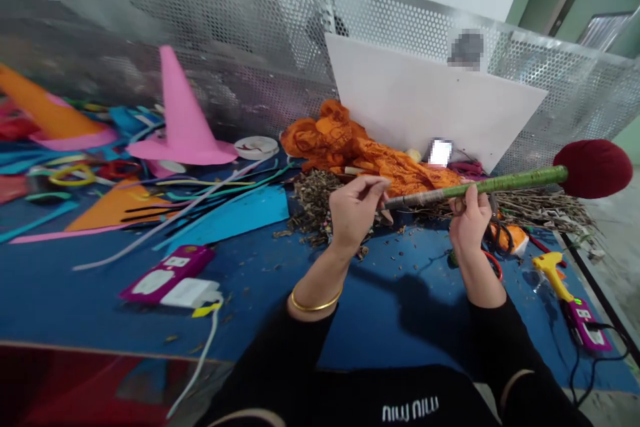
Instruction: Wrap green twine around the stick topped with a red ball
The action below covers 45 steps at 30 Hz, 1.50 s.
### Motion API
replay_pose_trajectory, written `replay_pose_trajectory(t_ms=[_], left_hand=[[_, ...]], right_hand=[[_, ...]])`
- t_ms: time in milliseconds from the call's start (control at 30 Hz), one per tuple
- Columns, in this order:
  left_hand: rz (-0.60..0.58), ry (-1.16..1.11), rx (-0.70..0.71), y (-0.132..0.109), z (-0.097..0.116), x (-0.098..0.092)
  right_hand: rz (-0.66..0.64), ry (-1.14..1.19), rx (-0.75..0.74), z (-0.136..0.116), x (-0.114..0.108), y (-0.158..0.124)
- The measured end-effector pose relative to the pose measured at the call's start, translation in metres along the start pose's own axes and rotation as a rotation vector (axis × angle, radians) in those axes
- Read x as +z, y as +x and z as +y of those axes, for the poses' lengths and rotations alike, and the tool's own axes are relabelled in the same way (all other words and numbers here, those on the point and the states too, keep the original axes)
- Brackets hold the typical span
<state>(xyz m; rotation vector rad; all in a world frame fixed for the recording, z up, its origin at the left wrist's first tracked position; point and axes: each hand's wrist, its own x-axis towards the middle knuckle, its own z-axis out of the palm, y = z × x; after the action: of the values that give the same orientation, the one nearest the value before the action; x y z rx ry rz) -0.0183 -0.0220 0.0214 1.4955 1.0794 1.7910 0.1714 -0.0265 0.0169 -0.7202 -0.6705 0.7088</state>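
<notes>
A long stick wrapped in green, with a rounded dark red head, is held nearly level above the table. Its left part is bare grey and thinner, with pale wrapping beside the green. My left hand is closed in a pinch at the grey end; the fingers partly hide that tip. My right hand grips the green length from below, thumb up against it. Behind the stick lies crumpled orange cloth. Dry plant bits are heaped just behind my left hand.
Pink and orange cone hats stand at left among coloured strips and a blue sheet. Purple power strips lie left and right, with a yellow glue gun at right. A white board leans behind; a person is beyond.
</notes>
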Motion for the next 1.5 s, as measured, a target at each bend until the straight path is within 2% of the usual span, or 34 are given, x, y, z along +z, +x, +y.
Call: replay_pose_trajectory(t_ms=[100,167,267,367,500,633,867,1133,1500], left_hand=[[-0.165,0.059,-0.109,-0.015,-0.015,-0.001],[-0.275,0.084,-0.12,-0.028,-0.029,0.002],[-0.372,0.09,-0.119,-0.046,-0.048,0.009],[-0.435,0.07,-0.16,-0.056,-0.056,0.013],[-0.435,-0.112,-0.366,-0.055,-0.055,0.012],[-0.465,-0.144,-0.449,-0.053,-0.047,0.007],[-0.499,-0.159,-0.412,-0.06,-0.039,0.008],[-0.42,-0.201,-0.337,-0.06,-0.043,0.009],[-0.267,-0.502,-0.461,-0.054,-0.041,0.015]], right_hand=[[0.046,0.018,0.013,0.002,-0.004,0.007],[0.064,0.02,0.008,0.002,-0.008,0.012],[0.087,0.035,-0.003,-0.001,-0.013,0.017],[0.099,0.033,-0.022,-0.003,-0.015,0.017],[0.075,0.012,-0.009,-0.004,-0.014,0.012],[0.065,0.039,0.05,-0.007,-0.011,0.008],[0.074,0.002,0.086,-0.009,-0.009,0.008],[0.063,-0.041,0.061,-0.008,-0.011,0.008],[-0.026,-0.031,0.07,-0.003,-0.003,-0.007]])
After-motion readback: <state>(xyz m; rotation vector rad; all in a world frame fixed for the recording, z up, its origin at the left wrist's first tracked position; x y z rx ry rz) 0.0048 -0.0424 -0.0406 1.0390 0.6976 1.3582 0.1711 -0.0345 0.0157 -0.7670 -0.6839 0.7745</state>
